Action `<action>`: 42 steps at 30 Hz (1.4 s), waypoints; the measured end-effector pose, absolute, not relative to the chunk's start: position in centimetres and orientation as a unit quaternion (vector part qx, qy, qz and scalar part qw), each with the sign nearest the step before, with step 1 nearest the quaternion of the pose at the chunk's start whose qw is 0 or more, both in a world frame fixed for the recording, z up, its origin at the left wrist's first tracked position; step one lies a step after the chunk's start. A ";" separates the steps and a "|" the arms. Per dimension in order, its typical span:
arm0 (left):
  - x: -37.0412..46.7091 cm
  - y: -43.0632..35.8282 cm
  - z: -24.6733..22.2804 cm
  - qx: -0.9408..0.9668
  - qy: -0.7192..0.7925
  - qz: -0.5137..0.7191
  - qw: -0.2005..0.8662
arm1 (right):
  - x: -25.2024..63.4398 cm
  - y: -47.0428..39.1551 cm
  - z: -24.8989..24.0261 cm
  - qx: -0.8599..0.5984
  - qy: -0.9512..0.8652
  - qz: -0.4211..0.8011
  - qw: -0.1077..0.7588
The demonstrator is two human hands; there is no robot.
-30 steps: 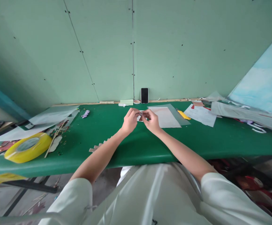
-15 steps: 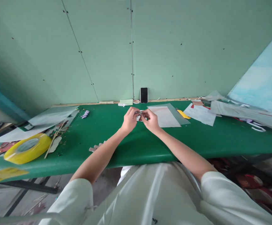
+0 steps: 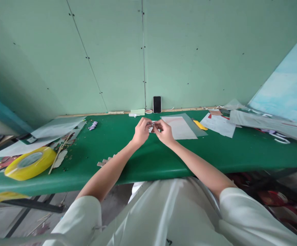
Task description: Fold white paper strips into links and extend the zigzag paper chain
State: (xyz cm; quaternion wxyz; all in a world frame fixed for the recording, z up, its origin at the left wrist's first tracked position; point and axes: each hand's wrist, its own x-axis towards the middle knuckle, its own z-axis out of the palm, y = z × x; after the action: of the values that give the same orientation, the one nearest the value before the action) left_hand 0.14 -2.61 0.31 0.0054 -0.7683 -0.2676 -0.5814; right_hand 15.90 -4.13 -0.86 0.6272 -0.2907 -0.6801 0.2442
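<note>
My left hand (image 3: 141,131) and my right hand (image 3: 164,132) meet above the middle of the green table (image 3: 148,157). Between their fingertips is a small greyish piece (image 3: 151,125), too small to make out well. Fingers of both hands are pinched together on it. A bit of white shows just beneath the fingertips. To the right of my right hand lies a pale sheet of paper (image 3: 180,128). Near my left forearm sits a row of small light strips (image 3: 107,160), partly covered by the arm.
A black phone (image 3: 157,104) leans on the wall. Yellow tape (image 3: 30,163), thin sticks (image 3: 58,153) and sheets lie left, with a small purple item (image 3: 93,125). A yellow cutter (image 3: 200,125) and more papers (image 3: 218,124) lie right.
The fingers have shifted very slightly around the small piece. Both arms are otherwise where they were.
</note>
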 end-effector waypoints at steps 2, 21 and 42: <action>0.1 -2.6 0.3 -0.769 -0.266 -0.582 0.005 | 15.9 -4.1 -0.9 -0.289 -0.679 0.248 0.627; 0.3 -2.7 0.1 -0.757 -0.230 -0.610 0.035 | 16.0 -4.1 -0.9 -0.275 -0.682 0.246 0.631; 0.3 -3.0 0.4 -0.762 -0.242 -0.600 0.035 | 15.8 -4.2 -0.9 -0.269 -0.686 0.233 0.635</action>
State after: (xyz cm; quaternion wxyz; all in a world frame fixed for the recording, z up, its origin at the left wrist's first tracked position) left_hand 0.29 -2.96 0.42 0.0346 -0.7619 -0.2421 -0.5997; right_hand 15.84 -4.22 -0.89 0.6349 -0.2685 -0.6860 0.2330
